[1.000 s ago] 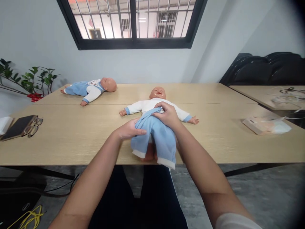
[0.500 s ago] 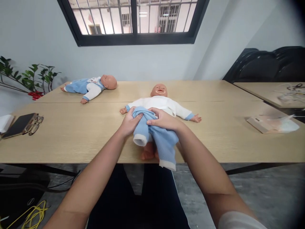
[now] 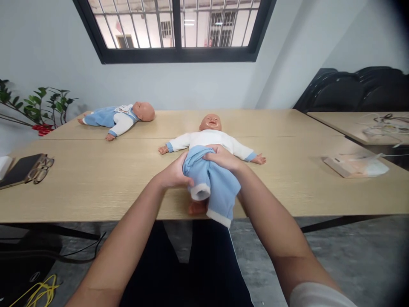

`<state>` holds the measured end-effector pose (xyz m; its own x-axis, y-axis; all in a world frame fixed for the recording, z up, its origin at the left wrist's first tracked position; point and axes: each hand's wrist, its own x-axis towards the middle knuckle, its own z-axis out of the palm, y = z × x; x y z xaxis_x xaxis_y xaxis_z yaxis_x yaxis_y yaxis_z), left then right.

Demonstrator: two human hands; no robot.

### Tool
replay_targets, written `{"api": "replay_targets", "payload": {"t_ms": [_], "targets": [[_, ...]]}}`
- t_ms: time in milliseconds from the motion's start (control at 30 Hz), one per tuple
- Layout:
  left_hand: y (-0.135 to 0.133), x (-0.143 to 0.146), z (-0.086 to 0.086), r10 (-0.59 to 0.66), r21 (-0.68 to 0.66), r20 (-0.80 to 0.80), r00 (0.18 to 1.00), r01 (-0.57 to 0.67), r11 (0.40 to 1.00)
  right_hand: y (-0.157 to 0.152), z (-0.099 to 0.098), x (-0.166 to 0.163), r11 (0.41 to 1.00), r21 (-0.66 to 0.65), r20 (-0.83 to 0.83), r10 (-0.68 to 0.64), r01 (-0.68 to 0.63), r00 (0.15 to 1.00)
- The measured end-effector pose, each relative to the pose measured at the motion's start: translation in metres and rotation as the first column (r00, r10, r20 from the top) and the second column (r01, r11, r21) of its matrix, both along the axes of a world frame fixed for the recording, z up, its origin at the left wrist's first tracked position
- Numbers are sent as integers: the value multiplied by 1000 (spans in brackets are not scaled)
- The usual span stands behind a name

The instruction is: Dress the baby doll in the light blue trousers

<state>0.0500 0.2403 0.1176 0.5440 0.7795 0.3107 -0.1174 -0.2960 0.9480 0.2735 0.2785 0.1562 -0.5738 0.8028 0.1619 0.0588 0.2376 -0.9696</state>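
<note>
A pair of light blue doll pants with white cuffs is bunched between my two hands. My left hand grips the left side, thumb in front near one cuff. My right hand holds the upper part, its thumb on the cloth and its other fingers hidden behind. Under the pants a baby doll lies on its back, head towards the window, arms spread, in a white top with blue cuffs. The pants cover most of its lower body; a foot shows below them.
A second doll in blue and white lies at the back left of the table. Glasses and a dark notebook are at the left, a tissue box at the right. The table's front edge is close to me.
My left hand has shifted its hold from the waist area down the left side of the pants. The near cuff has moved slightly right. The view has shifted a little.
</note>
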Motion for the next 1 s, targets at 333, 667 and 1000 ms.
{"api": "replay_targets", "payload": {"t_ms": [333,667,1000], "targets": [[-7,7,3,151,140,-181,972,-127,982,5,-5,-3,991,53,-55,-122,124,991],[-2,11,-3,208,42,23,978,-209,977,2,-4,-2,998,57,6,11,-12,1000],[0,9,-5,254,212,-173,952,-215,953,-4,-4,-4,997,61,-1,37,-37,999]]}}
